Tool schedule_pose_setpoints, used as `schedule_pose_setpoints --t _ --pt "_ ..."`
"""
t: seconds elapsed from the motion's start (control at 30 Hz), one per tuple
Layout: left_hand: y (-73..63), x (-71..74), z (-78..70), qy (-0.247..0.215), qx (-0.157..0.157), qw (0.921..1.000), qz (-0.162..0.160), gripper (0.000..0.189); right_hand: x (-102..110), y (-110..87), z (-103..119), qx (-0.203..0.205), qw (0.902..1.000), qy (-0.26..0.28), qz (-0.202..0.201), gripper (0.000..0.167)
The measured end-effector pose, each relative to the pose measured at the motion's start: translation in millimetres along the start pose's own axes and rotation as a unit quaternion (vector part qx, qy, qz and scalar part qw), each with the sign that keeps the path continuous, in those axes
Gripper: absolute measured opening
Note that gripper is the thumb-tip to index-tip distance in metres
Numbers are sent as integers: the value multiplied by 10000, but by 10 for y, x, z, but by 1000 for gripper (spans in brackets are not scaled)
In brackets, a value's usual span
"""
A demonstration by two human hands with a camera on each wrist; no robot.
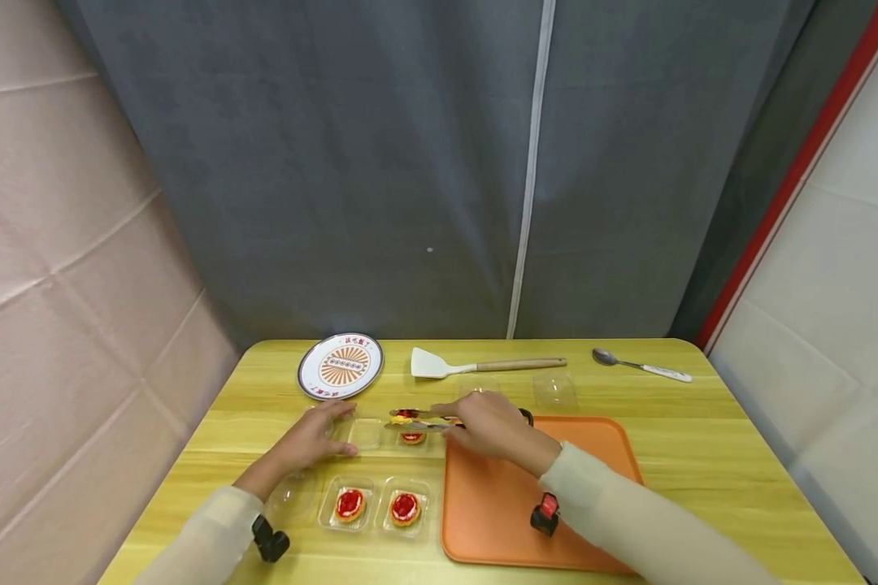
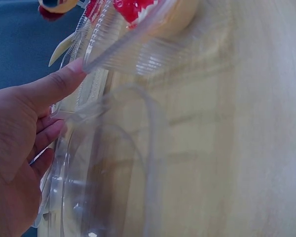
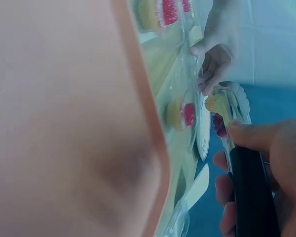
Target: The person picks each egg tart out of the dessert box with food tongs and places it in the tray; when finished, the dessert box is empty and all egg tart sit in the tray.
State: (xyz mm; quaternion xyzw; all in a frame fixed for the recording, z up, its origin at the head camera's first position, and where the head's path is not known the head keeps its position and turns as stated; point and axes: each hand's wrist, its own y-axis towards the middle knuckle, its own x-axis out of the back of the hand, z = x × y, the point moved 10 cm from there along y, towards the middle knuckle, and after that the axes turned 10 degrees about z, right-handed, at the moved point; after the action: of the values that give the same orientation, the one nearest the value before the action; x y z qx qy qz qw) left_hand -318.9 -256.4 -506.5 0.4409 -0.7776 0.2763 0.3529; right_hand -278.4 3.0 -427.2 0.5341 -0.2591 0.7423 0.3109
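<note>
Along the table (image 1: 710,487)'s far edge lie the plate (image 1: 341,366), near the left corner, the spatula (image 1: 471,368), mid-edge, and the spoon (image 1: 636,366), near the right corner. The tray (image 1: 508,504) sits right of centre, a lid (image 1: 554,392) behind it. Left of it, two boxes (image 1: 325,520) each hold a tart (image 1: 350,504); behind these, the tongs (image 1: 439,425) cross above a third tart (image 1: 413,439).

Tarts (image 1: 405,509) shone red over golden crusts | tongs (image 3: 254,192) bore a black handle | the tray (image 1: 497,520) glowed plain orange | an orange sunburst marked the white, blue-rimmed plate (image 1: 342,366) | yellow grain striped the table (image 1: 702,447) | the curtain (image 1: 336,179) was dark grey
</note>
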Motion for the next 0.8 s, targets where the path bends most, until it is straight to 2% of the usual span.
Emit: schedule_pose_setpoints --t 0.2,0.43,0.6,0.8 --pt "-7 1 -8 46 40 10000 -30 91 1 -249 -190 36 9996 72 -254 39" --pt "-19 9 -19 182 15 9998 -67 90 -83 -546 -487 -340 9987 256 -263 43" --pt "-8 -8 7 216 32 9998 -42 90 -103 -726 -655 -375 9982 101 -464 44" --pt "-4 -21 18 253 17 9997 -44 91 -141 -893 -823 -574 9974 -51 -423 46"
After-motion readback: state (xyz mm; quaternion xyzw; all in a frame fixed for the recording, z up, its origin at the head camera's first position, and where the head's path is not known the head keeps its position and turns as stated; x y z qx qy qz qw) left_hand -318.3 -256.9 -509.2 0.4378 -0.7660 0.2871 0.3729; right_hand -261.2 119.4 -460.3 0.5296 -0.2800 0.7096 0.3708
